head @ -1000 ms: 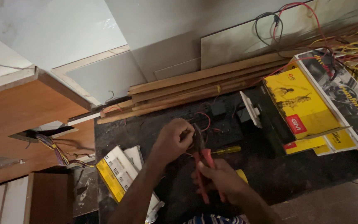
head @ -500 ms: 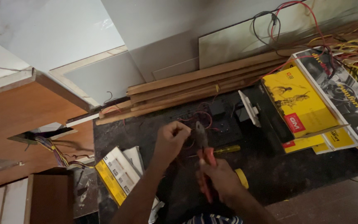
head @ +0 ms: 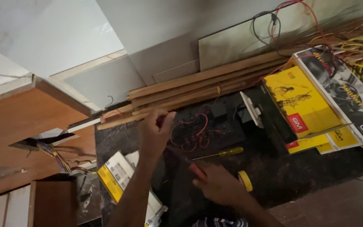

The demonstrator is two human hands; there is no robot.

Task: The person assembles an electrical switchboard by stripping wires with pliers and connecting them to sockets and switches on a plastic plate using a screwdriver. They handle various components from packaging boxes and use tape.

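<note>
My left hand is raised over the dark counter with its fingers pinched on the end of a thin red wire. That wire loops back to a black switch plate lying flat. My right hand is lower and nearer to me. It grips red-handled pliers whose dark jaws point up-left toward my left wrist. A yellow-handled screwdriver lies just above my right hand, and a roll of yellow tape sits beside it.
Long wooden strips lie along the wall behind the plate. Yellow boxes and a black-and-white box are at the right, under tangled yellow wires. A yellow-and-white box is lower left, next to a wooden cabinet with wires hanging out.
My left hand has lifted up and to the left, pulling the wire. The pliers have dropped away from the wire, and my right hand has drawn back toward me.
</note>
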